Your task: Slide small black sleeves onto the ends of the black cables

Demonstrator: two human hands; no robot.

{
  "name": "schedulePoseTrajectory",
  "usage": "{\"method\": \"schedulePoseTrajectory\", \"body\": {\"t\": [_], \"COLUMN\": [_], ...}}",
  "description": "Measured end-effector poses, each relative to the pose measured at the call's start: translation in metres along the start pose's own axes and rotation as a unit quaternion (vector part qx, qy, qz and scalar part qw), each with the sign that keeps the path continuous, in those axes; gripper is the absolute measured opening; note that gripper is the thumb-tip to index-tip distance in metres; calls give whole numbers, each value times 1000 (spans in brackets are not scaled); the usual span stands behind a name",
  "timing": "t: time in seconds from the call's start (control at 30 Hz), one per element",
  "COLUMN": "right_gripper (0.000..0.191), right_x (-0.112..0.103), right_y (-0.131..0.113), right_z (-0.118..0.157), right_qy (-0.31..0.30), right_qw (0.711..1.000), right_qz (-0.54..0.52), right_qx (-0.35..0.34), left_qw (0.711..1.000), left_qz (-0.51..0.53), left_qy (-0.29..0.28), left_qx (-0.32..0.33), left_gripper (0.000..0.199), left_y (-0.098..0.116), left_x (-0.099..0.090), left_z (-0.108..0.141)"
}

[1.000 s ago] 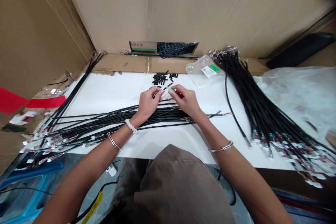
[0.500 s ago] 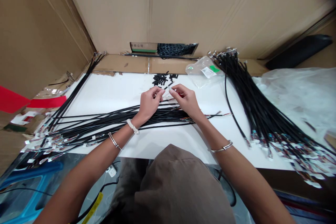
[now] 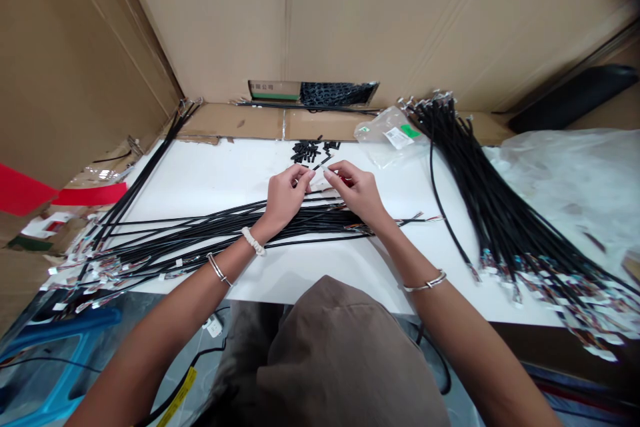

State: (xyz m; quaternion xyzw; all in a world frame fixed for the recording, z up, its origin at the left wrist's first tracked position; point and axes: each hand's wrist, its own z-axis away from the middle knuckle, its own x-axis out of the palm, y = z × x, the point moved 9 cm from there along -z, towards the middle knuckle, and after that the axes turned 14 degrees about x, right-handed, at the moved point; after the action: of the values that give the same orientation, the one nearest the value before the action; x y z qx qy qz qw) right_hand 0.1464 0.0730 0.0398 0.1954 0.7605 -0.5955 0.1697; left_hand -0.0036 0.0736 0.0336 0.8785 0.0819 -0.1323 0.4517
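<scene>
The left hand [image 3: 286, 199] was curled almost shut, its fingertips apparently pinching a thin black sleeve [image 3: 323, 162] at the middle of the frame. The right hand [image 3: 360, 195] was also partly closed beside a small red object [image 3: 344, 180], though I couldn't tell whether it gripped it. A slip could have flicked the sleeve into the pile of black sleeves [image 3: 305, 152] just above, on the white table [image 3: 215, 177]. Dragging wrists could have snagged the black cables [image 3: 225, 227], which lay in a loose, tangled-looking spread below the hands, their tagged ends fanning to the lower left.
</scene>
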Motion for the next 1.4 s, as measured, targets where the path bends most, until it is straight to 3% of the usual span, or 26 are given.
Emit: {"method": "schedulePoseTrajectory", "body": {"t": [0.33,0.63,0.9,1.13,1.27,1.4], "right_gripper": [29,26,24,25,25,24], "right_x": [-1,-3,-1,-4,-6,-9], "right_y": [-7,-13,-10,3,2,1], "right_z": [3,5,3,-2,-1,1], "right_qy": [35,39,26,22,23,36], "right_qw": [995,994,999,997,998,999], "right_qz": [62,67,16,-72,-61,-21], "right_qx": [-67,-77,-36,26,22,8], "left_qw": [1000,999,999,998,995,990], "left_qz": [21,39,49,51,68,115], "left_qy": [3,16,18,-19,-32,-7], "left_qx": [12,19,6,-43,-63,-79], "left_gripper": [20,20,20,25,25,18], "left_y": [-1,0,-2,-9,-16,-24], "left_x": [1,1,2,6,7,5], "left_z": [1,2,1,1,0,-1]}}
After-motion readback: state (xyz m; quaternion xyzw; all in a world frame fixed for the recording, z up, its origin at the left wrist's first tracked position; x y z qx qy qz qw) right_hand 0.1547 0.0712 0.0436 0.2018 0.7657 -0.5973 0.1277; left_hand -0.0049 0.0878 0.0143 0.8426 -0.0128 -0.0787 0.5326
